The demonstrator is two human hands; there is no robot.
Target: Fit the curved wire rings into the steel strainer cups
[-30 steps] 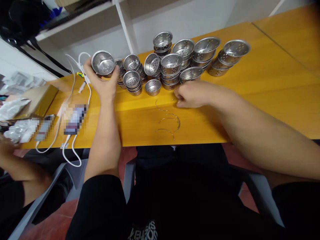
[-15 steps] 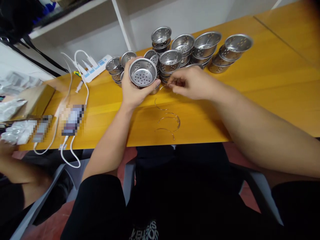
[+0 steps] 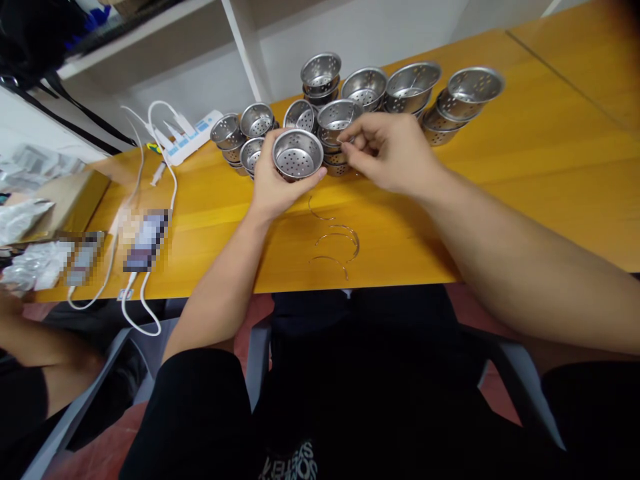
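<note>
My left hand (image 3: 275, 187) is wrapped around a perforated stainless steel cup (image 3: 298, 157), its open mouth tilted toward me. To its right, my right hand (image 3: 383, 150) is closed in a pinch, with a bit of thin wire (image 3: 340, 140) faintly visible at the fingertips; most of that wire is hidden. The pinch is in front of a stack of similar cups (image 3: 341, 119). Below the hands, several thin curved wires (image 3: 329, 259) lie on the yellow table (image 3: 400, 253).
More stacked perforated cups (image 3: 473, 93) stand along the back of the table. On the left are a white power strip (image 3: 195, 139), a phone (image 3: 147, 240) with white cables, and plastic bags (image 3: 40, 263). Another person's arm (image 3: 45, 333) is at the far left.
My left hand has moved the cup slightly right and toward me. My right hand has risen a little, and the curved wire near its fingertips has left the table.
</note>
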